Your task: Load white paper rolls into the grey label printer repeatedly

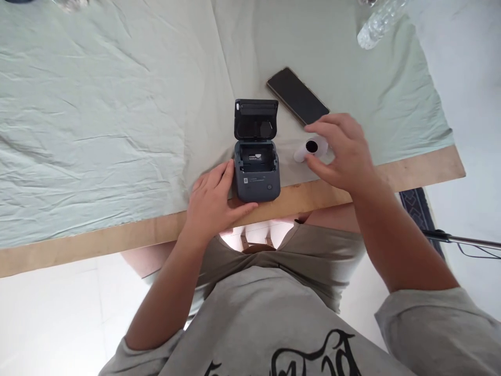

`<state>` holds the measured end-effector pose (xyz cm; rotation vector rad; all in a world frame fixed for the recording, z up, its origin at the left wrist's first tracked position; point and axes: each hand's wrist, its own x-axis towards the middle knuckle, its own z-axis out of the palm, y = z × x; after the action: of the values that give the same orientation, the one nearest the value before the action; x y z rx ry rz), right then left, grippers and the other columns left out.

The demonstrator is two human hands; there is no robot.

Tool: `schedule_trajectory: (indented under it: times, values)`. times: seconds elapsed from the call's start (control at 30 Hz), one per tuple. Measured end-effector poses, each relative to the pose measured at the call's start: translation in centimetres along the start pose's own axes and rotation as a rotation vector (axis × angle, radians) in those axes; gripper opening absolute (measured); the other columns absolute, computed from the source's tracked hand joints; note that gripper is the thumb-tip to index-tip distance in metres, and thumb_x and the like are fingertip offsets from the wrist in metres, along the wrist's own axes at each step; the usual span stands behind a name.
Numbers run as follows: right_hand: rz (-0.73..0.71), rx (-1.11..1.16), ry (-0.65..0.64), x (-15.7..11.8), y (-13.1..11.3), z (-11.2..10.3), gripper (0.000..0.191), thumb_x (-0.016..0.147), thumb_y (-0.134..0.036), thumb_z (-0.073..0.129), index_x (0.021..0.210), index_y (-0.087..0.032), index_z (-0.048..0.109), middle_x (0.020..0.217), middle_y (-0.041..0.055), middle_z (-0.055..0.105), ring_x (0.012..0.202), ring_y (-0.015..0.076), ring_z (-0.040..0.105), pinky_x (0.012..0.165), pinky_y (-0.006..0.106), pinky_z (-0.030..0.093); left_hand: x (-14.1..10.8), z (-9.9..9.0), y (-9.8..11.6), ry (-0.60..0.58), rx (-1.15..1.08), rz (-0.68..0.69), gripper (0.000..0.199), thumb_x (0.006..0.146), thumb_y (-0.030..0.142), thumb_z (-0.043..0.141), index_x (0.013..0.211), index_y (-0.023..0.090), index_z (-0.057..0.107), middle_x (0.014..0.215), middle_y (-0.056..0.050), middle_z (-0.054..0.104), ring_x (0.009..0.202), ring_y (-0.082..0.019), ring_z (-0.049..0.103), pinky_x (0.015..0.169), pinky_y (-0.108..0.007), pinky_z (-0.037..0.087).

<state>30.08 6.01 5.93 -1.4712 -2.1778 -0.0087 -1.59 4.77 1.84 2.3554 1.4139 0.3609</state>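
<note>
A small dark blue-grey printer (258,185) sits at the table's front edge with its black lid (255,119) raised and its compartment exposed. Against its left side and front corner rests my left hand (213,201), fingers spread. To the right of the printer is a white paper roll (303,153) with a dark core opening. My right hand (340,151) is around the roll's right side, thumb and fingers apart; whether the fingertips touch the roll is unclear. A black phone (298,96) lies flat behind the roll.
Pale green cloth (136,130) covers the table, wrinkled at the left, with a bare wooden front edge (136,235). A clear plastic bottle (378,26) lies at the back right. Another clear object (72,4) is partly visible at the back left.
</note>
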Motion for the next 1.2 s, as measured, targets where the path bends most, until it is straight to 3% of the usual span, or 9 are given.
schedule_trajectory:
  times: [0.07,0.13,0.23,0.4,0.53,0.67,0.9,1.03,1.2]
  values:
    - [0.052,-0.043,-0.167,0.6,0.2,0.8,0.044,0.090,-0.040,0.067,0.132,-0.028,0.067,0.121,0.0115,0.070,0.110,0.0324,0.069,0.096,0.052,0.056,0.0,-0.1,0.1,-0.011,0.005,-0.011,0.096,0.092,0.072,0.064,0.163,0.013,0.039,0.158,-0.020,0.055,0.146,-0.040,0.053,0.120,-0.050,0.042]
    - [0.115,-0.075,-0.215,0.6,0.7,1.6,0.042,0.089,-0.041,0.069,0.128,-0.027,0.071,0.112,0.0106,0.072,0.098,0.0300,0.070,0.087,0.048,0.058,0.0,-0.1,0.2,-0.023,0.009,-0.016,0.095,0.092,0.072,0.063,0.163,0.013,0.039,0.159,-0.020,0.054,0.147,-0.039,0.052,0.121,-0.049,0.041]
    - [0.144,-0.034,-0.144,-0.2,0.9,2.3,0.035,0.089,-0.042,0.071,0.120,-0.027,0.073,0.105,0.0085,0.073,0.092,0.0275,0.071,0.084,0.046,0.058,0.0,-0.1,0.3,-0.033,0.009,-0.009,0.096,0.092,0.072,0.064,0.163,0.012,0.040,0.159,-0.021,0.054,0.147,-0.040,0.052,0.122,-0.048,0.039]
    - [0.157,0.119,-0.001,-1.2,-0.6,3.6,0.047,0.086,-0.032,0.072,0.131,-0.028,0.061,0.113,0.0078,0.075,0.104,0.0283,0.071,0.093,0.047,0.058,-0.1,0.0,0.1,-0.016,-0.013,0.006,0.097,0.092,0.070,0.067,0.164,0.012,0.038,0.158,-0.022,0.054,0.146,-0.040,0.052,0.122,-0.049,0.039]
    - [0.120,0.172,0.095,-1.2,-1.6,5.1,0.031,0.085,-0.018,0.064,0.114,-0.028,0.066,0.113,0.0083,0.072,0.107,0.0279,0.069,0.097,0.049,0.057,-0.1,0.1,0.0,-0.005,-0.028,0.019,0.096,0.092,0.071,0.066,0.163,0.013,0.039,0.159,-0.020,0.054,0.146,-0.039,0.053,0.121,-0.048,0.039]
    - [0.173,0.216,0.164,-1.5,-1.9,6.4,0.034,0.084,-0.020,0.068,0.117,-0.026,0.069,0.106,0.0072,0.066,0.099,0.0253,0.067,0.093,0.047,0.057,-0.2,0.2,-0.1,-0.006,-0.034,0.017,0.098,0.091,0.071,0.068,0.162,0.010,0.040,0.159,-0.022,0.054,0.146,-0.040,0.053,0.122,-0.050,0.039]
    - [0.102,0.282,0.234,-0.5,-4.4,4.8,0.045,0.086,-0.022,0.070,0.129,-0.030,0.060,0.103,0.0039,0.071,0.091,0.0212,0.068,0.081,0.039,0.058,-0.2,0.1,-0.1,-0.006,-0.079,0.028,0.098,0.090,0.070,0.069,0.163,0.012,0.038,0.159,-0.021,0.053,0.147,-0.041,0.052,0.122,-0.053,0.040]
    - [0.013,0.250,0.169,1.6,-6.3,4.4,0.030,0.085,-0.018,0.063,0.113,-0.028,0.061,0.109,0.0031,0.076,0.097,0.0218,0.073,0.085,0.041,0.059,-0.2,0.2,-0.2,0.001,-0.077,0.032,0.098,0.090,0.071,0.068,0.164,0.013,0.038,0.159,-0.019,0.054,0.146,-0.040,0.052,0.120,-0.052,0.041]
    - [-0.015,0.138,-0.039,3.5,-5.9,6.0,0.019,0.089,-0.021,0.062,0.107,-0.025,0.066,0.114,0.0054,0.080,0.103,0.0271,0.075,0.093,0.048,0.054,-0.2,0.3,-0.2,0.005,-0.067,0.026,0.103,0.088,0.073,0.070,0.163,0.009,0.040,0.159,-0.021,0.054,0.145,-0.040,0.053,0.121,-0.051,0.040]
